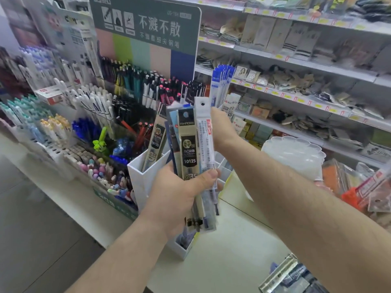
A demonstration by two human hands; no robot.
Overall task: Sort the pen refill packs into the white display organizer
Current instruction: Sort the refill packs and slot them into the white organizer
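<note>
Head view: the left hand [179,199] grips a fanned bundle of refill packs [187,149] upright at centre frame, thumb curled across the front pack. The right hand [224,127], at one o'clock from the left, holds the top of a clear pack [206,134] on the bundle's right edge. The white organizer [146,176] stands on the bench [232,250] just behind the left hand, at ten o'clock from it, with one gold-black pack [155,140] standing in its corner slot. Pen racks [84,115] fill nine o'clock
</note>
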